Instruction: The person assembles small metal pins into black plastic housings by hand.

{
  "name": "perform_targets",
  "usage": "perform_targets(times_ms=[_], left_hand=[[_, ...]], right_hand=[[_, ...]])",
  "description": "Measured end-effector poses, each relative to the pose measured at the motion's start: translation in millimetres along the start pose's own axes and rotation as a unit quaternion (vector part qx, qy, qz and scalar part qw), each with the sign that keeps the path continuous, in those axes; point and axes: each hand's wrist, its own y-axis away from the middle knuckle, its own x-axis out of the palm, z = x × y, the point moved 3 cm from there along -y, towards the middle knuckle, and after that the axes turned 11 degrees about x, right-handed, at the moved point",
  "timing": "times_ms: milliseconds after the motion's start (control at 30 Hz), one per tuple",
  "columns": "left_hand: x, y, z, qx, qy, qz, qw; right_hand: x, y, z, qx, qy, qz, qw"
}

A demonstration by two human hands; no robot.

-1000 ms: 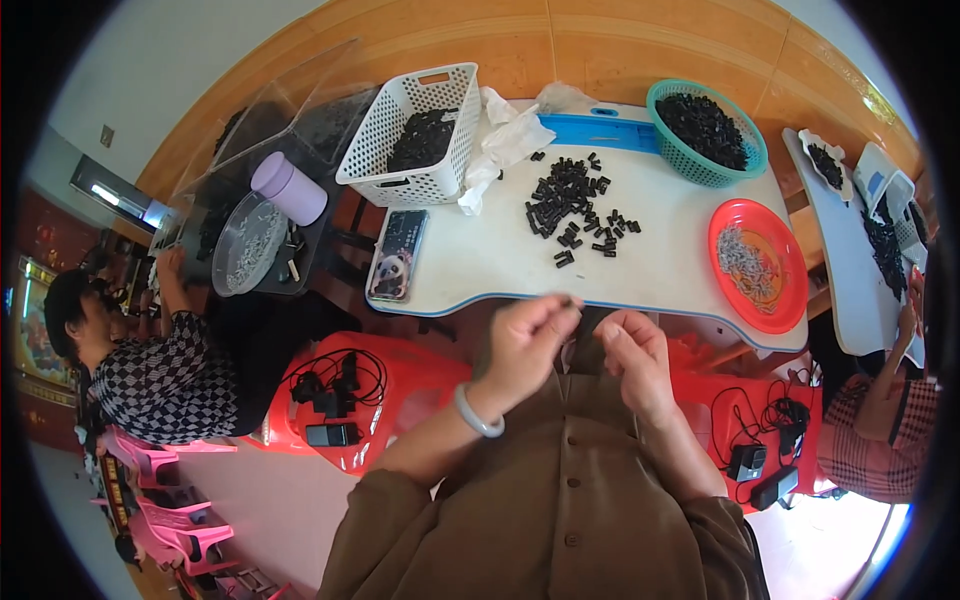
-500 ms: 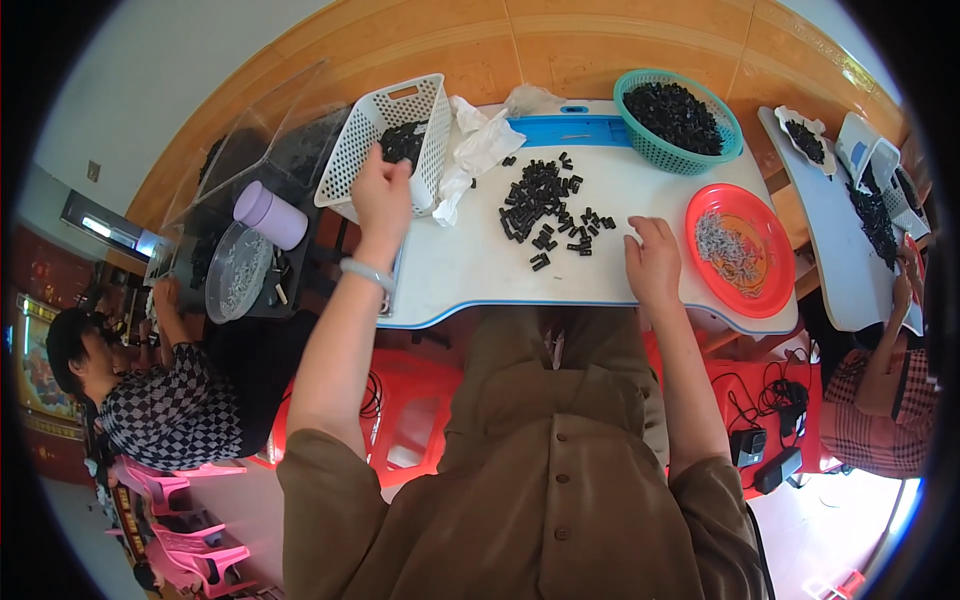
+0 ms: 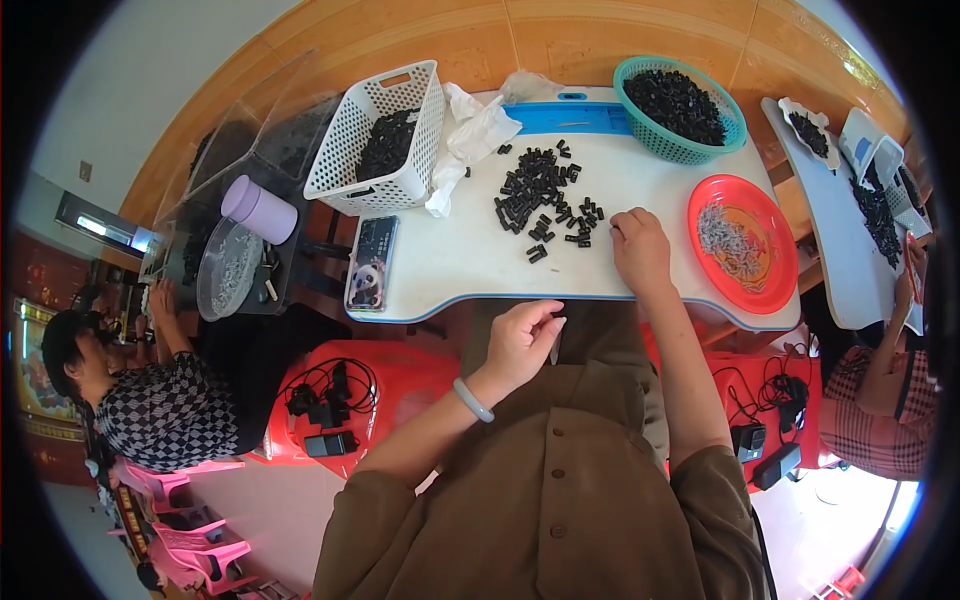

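My left hand (image 3: 522, 347), with a pale bangle on its wrist, is curled closed in front of the table's near edge, above my lap. A pale speck shows by its fingertips; I cannot make out whether it is a nail or something held. My right hand (image 3: 641, 248) rests on the white table (image 3: 450, 260) with its fingers drawn together, right beside a pile of small black cylindrical pieces (image 3: 535, 190). Whatever its fingertips hold, if anything, is hidden. A red plate (image 3: 776, 282) with small silvery metal bits lies to the right of that hand.
A white perforated basket (image 3: 425, 150) and a green basket (image 3: 672, 150) hold black pieces. Crumpled white tissue (image 3: 470, 140) lies between them, near a blue tray (image 3: 575, 117). A phone (image 3: 372, 262) lies at the left edge. Other people sit on both sides.
My left hand has come away from the white basket, back and right to the table's near edge, uncovering the phone. My right hand has shifted slightly left toward the pile, its fingers closing.
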Motion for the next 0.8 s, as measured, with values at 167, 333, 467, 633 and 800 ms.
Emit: perform_targets(times_ms=[167, 333, 467, 633, 800], left_hand=[[-4.3, -7.8, -17.2, -0.025, 0.045, -0.029, 0.998], [-7.8, -20.2, -61.7, 0.020, 0.082, -0.037, 0.996], [-15.1, -19.6, -90.4, 0.147, 0.047, -0.044, 0.987], [-28.3, -8.4, -117.2, 0.204, 0.044, -0.031, 0.977], [-34.5, 2.1, -137.2, 0.242, 0.070, -0.063, 0.966]], right_hand=[[-8.6, 44.3, 18.7, 0.309, -0.537, 0.127, 0.774], [-49.9, 76.2, 80.4, 0.364, -0.766, 0.268, 0.458], [-76.9, 85.8, 95.8, 0.352, -0.782, 0.324, 0.400], [-103.0, 97.2, 113.4, 0.334, -0.773, 0.302, 0.448], [-117.8, 108.5, 124.9, 0.314, -0.777, 0.314, 0.446]])
